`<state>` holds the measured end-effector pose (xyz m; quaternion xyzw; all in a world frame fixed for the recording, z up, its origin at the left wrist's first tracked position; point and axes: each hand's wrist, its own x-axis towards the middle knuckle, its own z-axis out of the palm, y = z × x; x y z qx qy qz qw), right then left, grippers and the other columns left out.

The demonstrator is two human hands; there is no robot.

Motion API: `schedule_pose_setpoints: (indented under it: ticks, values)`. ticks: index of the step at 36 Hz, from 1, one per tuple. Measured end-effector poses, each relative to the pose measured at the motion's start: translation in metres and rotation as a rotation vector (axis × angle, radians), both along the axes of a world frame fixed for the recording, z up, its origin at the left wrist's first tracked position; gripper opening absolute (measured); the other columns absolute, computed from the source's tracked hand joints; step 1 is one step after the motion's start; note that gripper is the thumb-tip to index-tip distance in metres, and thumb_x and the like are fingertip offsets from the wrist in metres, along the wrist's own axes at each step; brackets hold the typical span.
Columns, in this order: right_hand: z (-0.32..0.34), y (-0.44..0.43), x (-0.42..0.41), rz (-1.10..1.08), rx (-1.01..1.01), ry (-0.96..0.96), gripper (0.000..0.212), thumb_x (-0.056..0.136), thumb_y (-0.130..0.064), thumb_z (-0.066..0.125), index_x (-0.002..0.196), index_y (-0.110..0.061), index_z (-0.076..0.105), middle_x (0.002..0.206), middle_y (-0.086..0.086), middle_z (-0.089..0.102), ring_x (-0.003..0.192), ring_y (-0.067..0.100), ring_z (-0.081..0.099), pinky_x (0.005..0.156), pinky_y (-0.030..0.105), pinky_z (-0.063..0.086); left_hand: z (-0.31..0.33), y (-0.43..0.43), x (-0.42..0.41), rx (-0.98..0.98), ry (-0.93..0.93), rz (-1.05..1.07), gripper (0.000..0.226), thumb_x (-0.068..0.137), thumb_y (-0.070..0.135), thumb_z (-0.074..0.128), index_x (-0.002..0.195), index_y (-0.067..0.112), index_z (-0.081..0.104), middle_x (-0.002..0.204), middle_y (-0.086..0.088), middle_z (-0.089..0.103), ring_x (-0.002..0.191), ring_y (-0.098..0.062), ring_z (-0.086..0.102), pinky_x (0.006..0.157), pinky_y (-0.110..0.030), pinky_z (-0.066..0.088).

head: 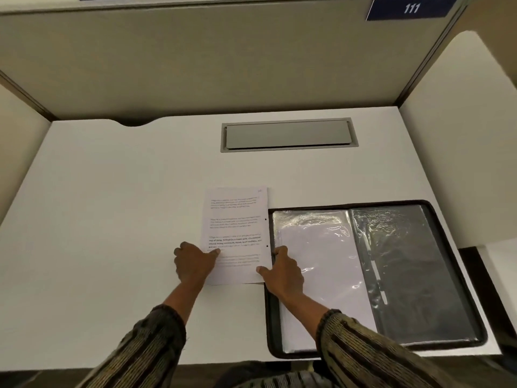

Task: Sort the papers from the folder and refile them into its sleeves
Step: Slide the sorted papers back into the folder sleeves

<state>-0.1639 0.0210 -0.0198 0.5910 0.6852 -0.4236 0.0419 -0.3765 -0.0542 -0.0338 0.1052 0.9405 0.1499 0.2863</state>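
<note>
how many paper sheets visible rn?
2. A printed sheet on the desk left of the folder; a white sheet inside the folder's left sleeve. More may be stacked beneath either.

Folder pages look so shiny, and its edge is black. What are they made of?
Sleeves: probably thin clear plastic, glossy; they wrinkle and flash white glare. Folder rim: black and dull, maybe fabric or faux leather; too blurry to be sure.

White desk point(112, 219), printed papers point(236, 219), open folder point(453, 247)
</note>
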Motion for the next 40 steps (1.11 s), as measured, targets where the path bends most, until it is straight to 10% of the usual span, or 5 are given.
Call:
schedule_pose_setpoints:
  ticks: [8, 15, 30, 40]
  values:
    - [-0.008, 0.008, 0.004, -0.066, -0.026, 0.133, 0.03, 0.093, -0.022, 0.076, 0.12, -0.017, 0.065, 0.117, 0.001, 0.073, 0.09, 0.018, 0.072, 0.078, 0.035, 0.063, 0.004, 0.005, 0.005, 0.044, -0.22, 0.116, 0.056, 0.07, 0.027, 0.099, 0.11, 0.003, 0.068, 0.107, -0.013, 0.072, 0.094, -0.033, 0.07, 0.082, -0.04, 0.06]
    - [0.015, 0.015, 0.022, -0.261, -0.225, 0.425, 0.017, 0.097, -0.009, 0.072, 0.113, -0.014, 0.071, 0.106, 0.004, 0.078, 0.071, 0.023, 0.078, 0.075, 0.044, 0.066, 0.014, -0.009, 0.008, 0.351, -0.468, 0.212, 0.046, 0.075, 0.008, 0.095, 0.059, 0.01, 0.052, 0.069, -0.011, 0.069, 0.073, -0.029, 0.067, 0.056, -0.03, 0.051]
    - [0.085, 0.033, 0.138, -0.108, -0.472, 0.613, 0.033, 0.1, -0.006, 0.067, 0.133, -0.013, 0.068, 0.114, 0.008, 0.079, 0.098, 0.035, 0.077, 0.081, 0.035, 0.062, 0.053, 0.004, 0.064, 0.678, -1.28, 0.357, 0.048, 0.095, 0.012, 0.077, 0.139, -0.002, 0.064, 0.139, -0.023, 0.067, 0.132, -0.04, 0.063, 0.118, -0.057, 0.044]
    - [0.077, 0.058, 0.211, -0.219, -0.504, 0.541, 0.029, 0.097, -0.019, 0.072, 0.118, 0.0, 0.073, 0.115, 0.011, 0.078, 0.103, 0.035, 0.076, 0.094, 0.048, 0.061, 0.066, 0.031, 0.128, 0.744, -1.007, 0.073, 0.044, 0.092, 0.003, 0.076, 0.135, 0.008, 0.069, 0.129, -0.014, 0.075, 0.117, -0.039, 0.072, 0.103, -0.06, 0.056]
